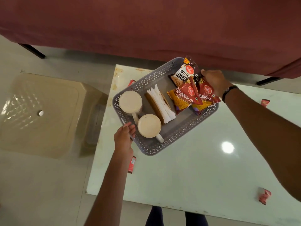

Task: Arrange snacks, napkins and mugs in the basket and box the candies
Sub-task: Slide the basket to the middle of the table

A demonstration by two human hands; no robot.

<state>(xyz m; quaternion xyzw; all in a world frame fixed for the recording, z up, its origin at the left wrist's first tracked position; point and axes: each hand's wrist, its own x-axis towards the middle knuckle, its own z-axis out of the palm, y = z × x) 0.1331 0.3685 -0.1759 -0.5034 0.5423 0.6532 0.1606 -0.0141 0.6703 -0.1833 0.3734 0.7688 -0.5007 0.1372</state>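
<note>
A grey perforated basket (177,132) sits tilted on the white table (187,173). Inside it stand two cream mugs (130,101) (149,125), a holder with white napkins (160,103), a salted-peanuts packet (184,73) and two red-yellow bhujia packets (184,99) (206,93). My left hand (124,139) grips the basket's near-left end by the handle. My right hand (215,82) holds the far-right end, fingers on the snack packets. Red candies lie loose on the table: one (132,164) near my left wrist, one (264,195) front right, one (265,102) at right.
A beige plastic stool (42,115) stands left of the table. A maroon sofa (146,25) runs along the back. Another red candy (131,82) peeks out behind the basket. My legs (175,216) show at the table's front edge.
</note>
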